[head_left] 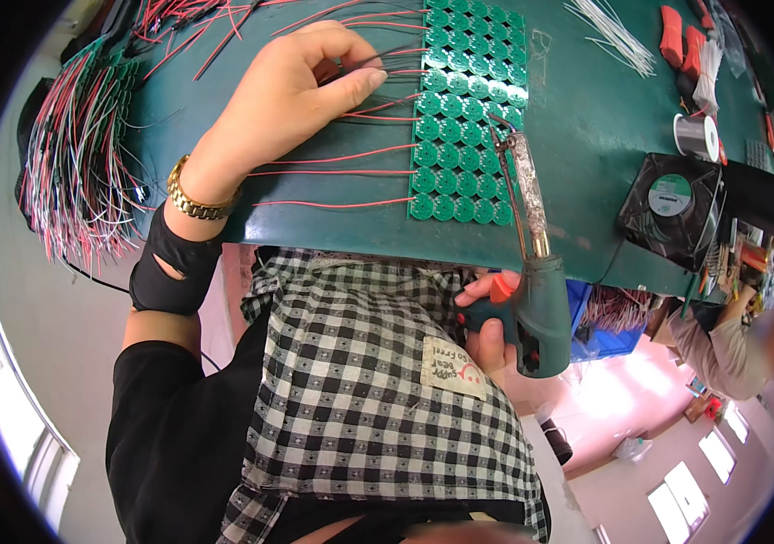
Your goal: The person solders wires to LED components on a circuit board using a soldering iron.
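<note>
A panel of round green circuit boards lies on the bench in front of me, with red wires running from its left edge. My left hand is closed just left of the panel, thumb and forefinger pinching a thin black wire that reaches toward the panel's edge. The curled fingers hide part of the wire. Below the bench edge, my right hand grips the handle of a green soldering gun. Its stained metal barrel points up, and the tip is over the right side of the panel.
Several bundled red, black and white wires hang at the left; loose red wires lie at the far left. White wires, red-handled tools, a solder spool and a black fan are rightward. Another person sits beyond.
</note>
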`<state>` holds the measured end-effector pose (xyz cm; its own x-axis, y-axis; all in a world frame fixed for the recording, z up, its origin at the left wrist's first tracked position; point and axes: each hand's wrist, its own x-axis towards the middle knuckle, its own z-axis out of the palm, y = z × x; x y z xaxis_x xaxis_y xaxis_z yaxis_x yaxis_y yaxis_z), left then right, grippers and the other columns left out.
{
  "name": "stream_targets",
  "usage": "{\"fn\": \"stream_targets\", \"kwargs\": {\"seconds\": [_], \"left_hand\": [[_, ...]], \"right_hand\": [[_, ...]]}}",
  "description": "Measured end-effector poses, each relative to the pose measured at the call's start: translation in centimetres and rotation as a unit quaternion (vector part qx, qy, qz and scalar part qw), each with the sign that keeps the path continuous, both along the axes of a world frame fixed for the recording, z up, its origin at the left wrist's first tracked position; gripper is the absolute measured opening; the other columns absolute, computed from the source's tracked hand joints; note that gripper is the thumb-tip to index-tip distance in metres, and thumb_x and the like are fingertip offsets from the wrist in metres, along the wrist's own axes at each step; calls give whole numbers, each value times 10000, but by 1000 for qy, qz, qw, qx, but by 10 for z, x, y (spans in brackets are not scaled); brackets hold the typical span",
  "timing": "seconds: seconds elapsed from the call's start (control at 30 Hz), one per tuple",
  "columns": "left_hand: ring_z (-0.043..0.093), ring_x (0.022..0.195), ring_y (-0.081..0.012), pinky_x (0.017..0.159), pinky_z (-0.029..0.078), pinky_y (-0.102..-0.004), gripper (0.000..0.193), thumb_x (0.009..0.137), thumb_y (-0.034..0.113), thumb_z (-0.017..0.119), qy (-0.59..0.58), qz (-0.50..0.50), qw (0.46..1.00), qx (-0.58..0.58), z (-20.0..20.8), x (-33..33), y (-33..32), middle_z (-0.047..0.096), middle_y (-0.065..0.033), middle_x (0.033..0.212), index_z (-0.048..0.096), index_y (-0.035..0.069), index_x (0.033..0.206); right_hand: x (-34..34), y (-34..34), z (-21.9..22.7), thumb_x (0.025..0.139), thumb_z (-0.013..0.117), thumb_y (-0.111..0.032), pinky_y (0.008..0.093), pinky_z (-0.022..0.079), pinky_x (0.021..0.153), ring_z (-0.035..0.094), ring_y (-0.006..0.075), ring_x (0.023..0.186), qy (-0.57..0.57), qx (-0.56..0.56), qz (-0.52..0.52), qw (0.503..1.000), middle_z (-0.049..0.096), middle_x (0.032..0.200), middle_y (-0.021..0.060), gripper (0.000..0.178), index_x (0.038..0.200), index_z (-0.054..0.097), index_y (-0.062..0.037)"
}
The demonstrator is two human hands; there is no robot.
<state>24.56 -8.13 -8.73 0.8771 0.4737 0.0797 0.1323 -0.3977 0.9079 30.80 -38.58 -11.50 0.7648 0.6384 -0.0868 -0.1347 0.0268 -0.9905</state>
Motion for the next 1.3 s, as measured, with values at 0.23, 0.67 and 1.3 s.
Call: {"fn": "stream_targets", "kwargs": {"seconds": [0.23,0.67,1.3], "left_hand": [[452,747,-68,649,382,-206,119,820,50,641,22,-40,997,58,-4,7,-15,506,-14,854,576,-39,862],[457,661,-63,574,393,-206,135,765,42,669,-25,-44,985,168,-12,13,-22,514,-15,808,573,-37,820],[502,662,-93,610,442,-223,139,746,45,647,-3,-13,987,160,-13,13,-23,549,-43,800,558,-47,799]], "right_hand": [[2,-5,-13,788,633,-273,281,423,667,521,154,745,-7,37,6,999,565,888,94,432,1082,499,14],[10,7,16,796,593,-179,293,439,670,534,167,756,15,-36,110,993,554,860,84,332,1061,523,9],[16,5,12,896,574,-263,287,414,754,515,135,856,-65,-63,227,970,538,989,106,411,1209,424,-45]]}}
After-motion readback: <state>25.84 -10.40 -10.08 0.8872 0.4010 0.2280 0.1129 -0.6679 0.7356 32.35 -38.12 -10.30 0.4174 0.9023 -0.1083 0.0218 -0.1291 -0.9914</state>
